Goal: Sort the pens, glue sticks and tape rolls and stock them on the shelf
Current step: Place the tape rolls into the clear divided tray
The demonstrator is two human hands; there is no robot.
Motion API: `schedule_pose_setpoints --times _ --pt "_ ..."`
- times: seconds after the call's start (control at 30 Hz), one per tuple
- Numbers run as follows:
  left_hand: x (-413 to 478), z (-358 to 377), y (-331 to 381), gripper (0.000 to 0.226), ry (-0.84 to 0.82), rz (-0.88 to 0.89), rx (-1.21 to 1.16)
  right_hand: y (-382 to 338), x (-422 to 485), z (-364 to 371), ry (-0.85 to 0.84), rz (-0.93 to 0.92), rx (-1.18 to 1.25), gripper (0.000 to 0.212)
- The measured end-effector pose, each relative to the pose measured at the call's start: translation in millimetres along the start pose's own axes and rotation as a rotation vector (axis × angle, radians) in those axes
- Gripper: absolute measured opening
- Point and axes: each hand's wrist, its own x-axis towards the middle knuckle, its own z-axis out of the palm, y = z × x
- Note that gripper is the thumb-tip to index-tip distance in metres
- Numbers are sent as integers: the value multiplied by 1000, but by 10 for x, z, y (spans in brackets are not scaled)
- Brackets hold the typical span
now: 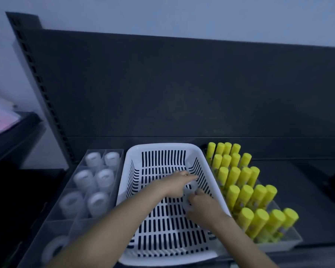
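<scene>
Dim bluish light is falling on the dark shelf back panel (182,84). Below it, a white slotted basket (135,190) is sitting between a clear divided tray (122,151) of stocked tape rolls (103,178) and rows of upright yellow glue sticks (244,192). Both hands are working inside the basket by its right wall. The left hand (177,183) is stretching fairly straight fingers over a translucent tape roll (191,187), and the right hand (201,203) is curling its fingertips onto the roll's near edge. The slick roll could slip free, or a lifting forearm could topple the glue sticks.
</scene>
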Motion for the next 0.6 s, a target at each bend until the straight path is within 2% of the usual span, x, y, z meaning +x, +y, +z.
schedule_pose_setpoints --times 0.1,0.17,0.3,0.37,0.47,0.53,0.6 --pt "119 40 -42 73 -30 -8 -32 4 -5 65 114 8 78 41" --pt "133 71 -88 61 2 -24 -68 -6 16 85 123 23 136 46" --pt "-95 30 -275 51 78 -104 -78 -24 65 68 71 -11 132 28" --pt "-339 -44 -402 53 161 -131 -133 -73 58 25 43 -29 219 25" --pt "-820 -155 -557 68 309 -176 -290 -217 43 -37 31 -99 365 39" --pt "-1202 -201 -652 66 413 -185 -405 -384 -2 -101 29 -138 456 54" --pt "-1629 -200 -788 59 513 -220 -504 -605 -55 -164 29 -220 536 49"
